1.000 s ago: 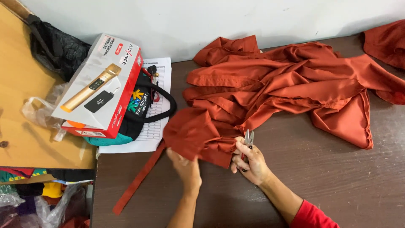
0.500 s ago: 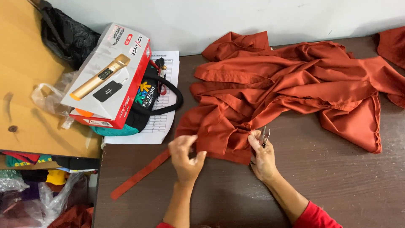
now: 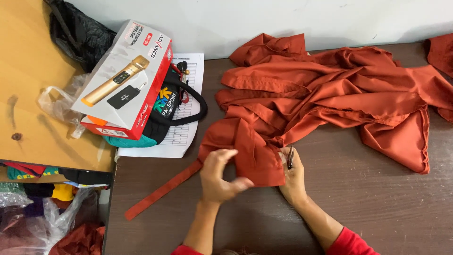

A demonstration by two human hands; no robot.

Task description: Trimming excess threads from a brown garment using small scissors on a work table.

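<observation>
Two hands held the near edge of a big orange cloth (image 3: 325,89) that lay spread on the brown table (image 3: 377,208). The left hand (image 3: 218,177) pinched a fold, and the right hand (image 3: 293,174) gripped small scissors (image 3: 290,158) against the cloth. A long orange strip (image 3: 163,190) trailed to the left, near a microphone box (image 3: 127,80) on a black bag (image 3: 172,106).

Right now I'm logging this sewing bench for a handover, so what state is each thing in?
Rust-orange fabric: crumpled, spread over the dark table.
Fabric strip: flat, trailing off the cloth's corner.
Left hand: pinching the cloth's near fold.
Right hand: gripping small snips; blades unclear.
Microphone box: closed, tilted atop a black bag.
Printed sheet: flat under the bag.
</observation>
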